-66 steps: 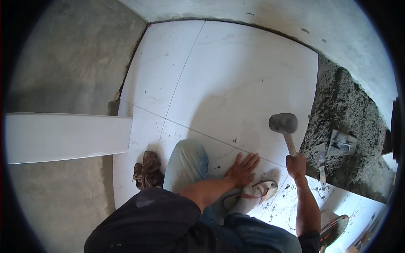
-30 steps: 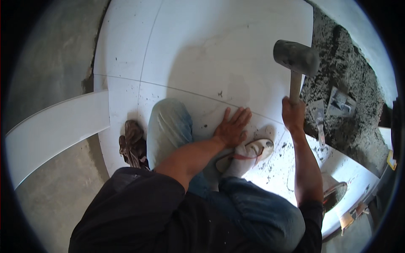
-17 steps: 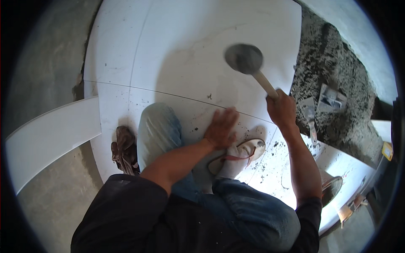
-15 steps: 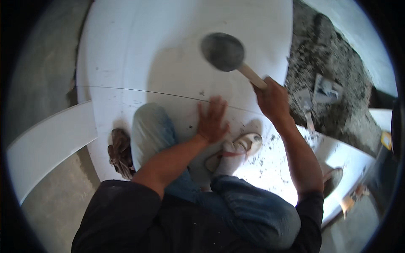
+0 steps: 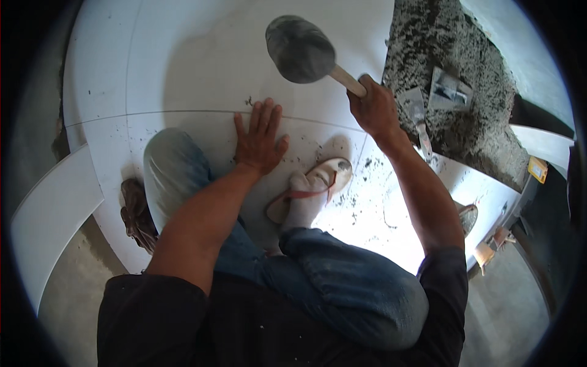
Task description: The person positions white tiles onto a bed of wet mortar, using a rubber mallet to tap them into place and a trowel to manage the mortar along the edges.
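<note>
Glare is whitening the tiles [image 5: 384,231] beside the sandal [image 5: 337,177], a soft shadow [image 5: 208,76] is dimming others, and edges are bowing near dark corners.

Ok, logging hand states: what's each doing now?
Left hand: open, palm down on the white floor tiles.
Right hand: closed, holding a dark-headed mallet by its wooden handle.

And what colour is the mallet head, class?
The mallet head is dark grey, clearest in the head view.

Mallet [image 5: 301,50]: matt rubber-looking head, smooth wooden handle [image 5: 348,81]. Beneath mallet: floor tiles [image 5: 211,70], smooth, low sheen. Right of mallet: mortar [image 5: 428,37], rough, grainy; trowel [image 5: 441,82], smeared metal.
</note>
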Action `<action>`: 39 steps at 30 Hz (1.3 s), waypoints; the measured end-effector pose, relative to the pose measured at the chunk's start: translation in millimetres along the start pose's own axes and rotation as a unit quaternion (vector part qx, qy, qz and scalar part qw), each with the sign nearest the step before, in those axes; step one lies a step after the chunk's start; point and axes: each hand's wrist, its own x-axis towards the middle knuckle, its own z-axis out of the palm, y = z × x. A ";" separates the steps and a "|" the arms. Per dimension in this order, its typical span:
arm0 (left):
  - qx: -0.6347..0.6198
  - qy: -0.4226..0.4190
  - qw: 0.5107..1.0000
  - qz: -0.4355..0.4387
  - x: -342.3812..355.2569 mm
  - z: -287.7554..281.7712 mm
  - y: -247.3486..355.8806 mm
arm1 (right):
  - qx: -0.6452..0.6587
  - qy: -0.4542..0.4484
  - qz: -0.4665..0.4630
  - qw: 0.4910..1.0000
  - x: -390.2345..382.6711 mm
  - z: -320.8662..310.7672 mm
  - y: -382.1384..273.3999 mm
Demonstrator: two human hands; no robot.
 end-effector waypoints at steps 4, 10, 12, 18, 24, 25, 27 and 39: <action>0.004 -0.005 1.000 -0.005 -1.5 1.4 -4.3 | -0.090 -0.111 0.033 0.989 14.0 -6.2 2.4; 0.008 -0.001 1.000 -0.004 0.9 2.2 1.8 | -0.037 -0.047 0.032 0.998 12.1 -1.0 15.4; 0.015 -0.002 1.000 -0.007 -2.2 4.0 2.4 | -0.072 -0.079 0.038 0.994 11.4 1.5 15.0; 0.018 -0.010 1.000 -0.012 -1.4 2.2 1.9 | -0.072 -0.091 0.045 0.992 9.0 -0.6 7.4; 0.018 0.010 1.000 -0.004 -0.1 3.5 1.2 | -0.061 -0.067 0.030 0.995 13.6 -1.8 17.7; 0.020 0.010 1.000 -0.004 3.0 2.9 -1.2 | -0.060 -0.065 0.030 0.996 15.7 1.6 14.9; 0.021 0.001 1.000 -0.004 8.3 -3.9 -0.1 | 0.003 -0.023 0.043 0.999 13.8 8.6 13.1; -0.006 -0.008 1.000 -0.015 1.8 -4.4 -1.6 | -0.002 -0.061 0.028 0.998 3.2 13.0 15.2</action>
